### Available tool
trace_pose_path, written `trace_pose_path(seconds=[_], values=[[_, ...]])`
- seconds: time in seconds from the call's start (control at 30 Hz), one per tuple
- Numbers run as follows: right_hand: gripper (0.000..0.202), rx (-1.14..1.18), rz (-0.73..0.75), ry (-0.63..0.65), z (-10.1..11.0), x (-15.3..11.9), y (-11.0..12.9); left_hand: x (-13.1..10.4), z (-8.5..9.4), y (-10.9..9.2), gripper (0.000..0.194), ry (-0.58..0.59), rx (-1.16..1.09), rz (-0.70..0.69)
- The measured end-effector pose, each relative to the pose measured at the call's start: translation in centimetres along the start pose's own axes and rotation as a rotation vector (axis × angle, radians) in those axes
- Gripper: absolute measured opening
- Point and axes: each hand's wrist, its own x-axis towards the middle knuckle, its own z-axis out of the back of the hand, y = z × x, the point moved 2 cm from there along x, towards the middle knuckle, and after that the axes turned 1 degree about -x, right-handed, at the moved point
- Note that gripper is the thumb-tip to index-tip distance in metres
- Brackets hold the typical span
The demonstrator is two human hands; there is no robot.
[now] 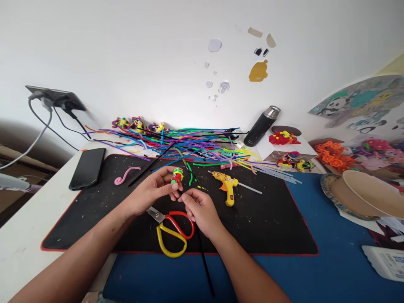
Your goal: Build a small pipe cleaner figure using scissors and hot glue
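My left hand [158, 185] is closed around a small figure of coiled pipe cleaners [177, 176] in red, yellow and green. Just right of it, my right hand [200, 208] pinches a black pipe cleaner [203, 256] close to the figure's lower end. The long tail of that pipe cleaner hangs down past the mat's front edge. Whether its tip is joined to the figure is hidden by my fingers. Beneath my hands lie scissors [172, 248] with one red and one yellow handle. A yellow glue gun [229, 189] rests to the right, a clear glue stick in its back.
Loose coloured pipe cleaners [202, 143] are heaped along the wall behind the black mat [261, 227]. A phone [87, 168] and a pink curled piece [120, 180] lie left. A dark flask [261, 126], finished figures [285, 138] and a round container [334, 198] stand right.
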Motion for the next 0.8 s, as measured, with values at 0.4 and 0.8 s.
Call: trace_pose_path(seconds=[0.4, 0.8], values=[[0.029, 0.209, 0.021, -0.165, 0.2, 0.2, 0.2, -0.3, -0.4, 1.5, 0.052, -0.226, 0.585, -0.171], [0.031, 0.253, -0.04, -0.154, 0.3, 0.3, 0.0, -0.4, -0.9, 1.7, 0.046, -0.225, 0.738, -0.237]])
